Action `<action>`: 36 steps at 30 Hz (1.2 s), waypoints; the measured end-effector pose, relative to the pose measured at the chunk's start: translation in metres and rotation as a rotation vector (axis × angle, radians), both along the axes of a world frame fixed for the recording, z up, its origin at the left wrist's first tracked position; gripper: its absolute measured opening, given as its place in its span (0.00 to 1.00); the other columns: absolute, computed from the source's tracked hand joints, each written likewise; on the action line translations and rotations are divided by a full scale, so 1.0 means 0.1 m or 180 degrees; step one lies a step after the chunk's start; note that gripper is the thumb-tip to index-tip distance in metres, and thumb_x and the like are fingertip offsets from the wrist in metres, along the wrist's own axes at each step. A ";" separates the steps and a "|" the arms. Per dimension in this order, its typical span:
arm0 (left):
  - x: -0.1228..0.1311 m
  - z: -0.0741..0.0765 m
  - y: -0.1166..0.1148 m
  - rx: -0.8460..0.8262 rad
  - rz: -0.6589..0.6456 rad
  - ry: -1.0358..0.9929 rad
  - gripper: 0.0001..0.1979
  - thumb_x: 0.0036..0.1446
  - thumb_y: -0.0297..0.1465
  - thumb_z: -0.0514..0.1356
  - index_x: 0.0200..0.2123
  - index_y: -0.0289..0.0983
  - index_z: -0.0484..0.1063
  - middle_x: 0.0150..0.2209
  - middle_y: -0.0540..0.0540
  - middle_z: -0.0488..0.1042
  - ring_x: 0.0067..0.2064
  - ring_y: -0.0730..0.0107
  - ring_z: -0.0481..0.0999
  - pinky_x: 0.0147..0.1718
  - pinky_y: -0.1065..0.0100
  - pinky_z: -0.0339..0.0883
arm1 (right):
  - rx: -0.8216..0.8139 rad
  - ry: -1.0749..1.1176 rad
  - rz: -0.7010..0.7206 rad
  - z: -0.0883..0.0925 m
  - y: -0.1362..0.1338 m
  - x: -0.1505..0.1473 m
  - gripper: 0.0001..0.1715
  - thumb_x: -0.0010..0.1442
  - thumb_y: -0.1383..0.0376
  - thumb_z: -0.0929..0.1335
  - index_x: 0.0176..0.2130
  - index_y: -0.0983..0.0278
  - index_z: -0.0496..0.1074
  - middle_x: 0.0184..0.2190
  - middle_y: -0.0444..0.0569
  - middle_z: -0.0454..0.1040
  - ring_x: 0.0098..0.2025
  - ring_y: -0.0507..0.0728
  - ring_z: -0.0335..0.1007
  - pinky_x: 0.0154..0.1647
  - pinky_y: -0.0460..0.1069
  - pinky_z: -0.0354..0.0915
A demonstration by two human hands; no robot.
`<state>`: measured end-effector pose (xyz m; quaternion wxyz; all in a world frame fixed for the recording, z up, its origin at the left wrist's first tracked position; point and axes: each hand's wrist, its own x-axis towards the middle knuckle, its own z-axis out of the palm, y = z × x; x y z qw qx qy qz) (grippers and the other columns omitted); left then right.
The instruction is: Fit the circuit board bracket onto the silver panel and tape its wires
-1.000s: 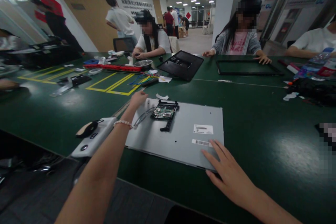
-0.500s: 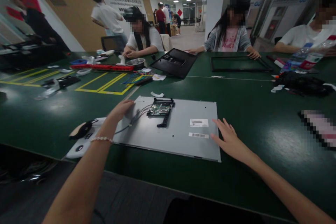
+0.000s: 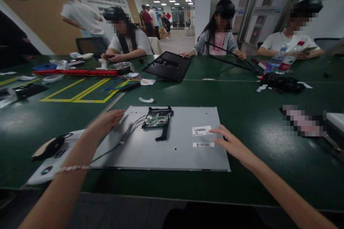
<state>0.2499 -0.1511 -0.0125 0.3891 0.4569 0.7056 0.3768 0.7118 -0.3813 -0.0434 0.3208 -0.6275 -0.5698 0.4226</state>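
Note:
A flat grey metal display panel (image 3: 193,159) lies on the table before me, its back facing up. Near its upper middle sits a green circuit board (image 3: 157,121) in a black plastic bracket (image 3: 163,134), with grey cables (image 3: 129,134) running off to the left. My left hand (image 3: 107,121) is beside the panel's left edge, fingers stretched out; whether it touches the edge I cannot tell. My right hand (image 3: 233,145) reaches over the right edge, open, its fingertips by a white label (image 3: 200,131) and a barcode sticker (image 3: 203,145).
At left, a mouse-shaped tan and black object (image 3: 49,147) lies on a white item (image 3: 40,175). Across the table, a co-worker touches a black back cover (image 3: 172,66) and a thin black frame (image 3: 231,59). Bottles (image 3: 286,61) and a black bundle (image 3: 282,83) stand right.
The camera view has shifted, so the panel appears nearer and further left. My right hand has moved inward over the panel's labels. The co-worker's black frame is now tilted up.

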 end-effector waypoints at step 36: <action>1.28 -0.12 -0.95 -0.0109 -0.0861 -0.0791 0.21 0.45 0.40 0.66 0.45 0.44 0.77 0.50 0.47 0.78 0.57 0.58 0.72 0.52 0.64 0.66 | 0.0421 0.1024 -0.1872 -0.27 -0.69 1.17 0.46 0.57 0.43 0.67 0.68 0.46 0.49 0.68 0.53 0.55 0.68 0.70 0.53 0.65 0.69 0.53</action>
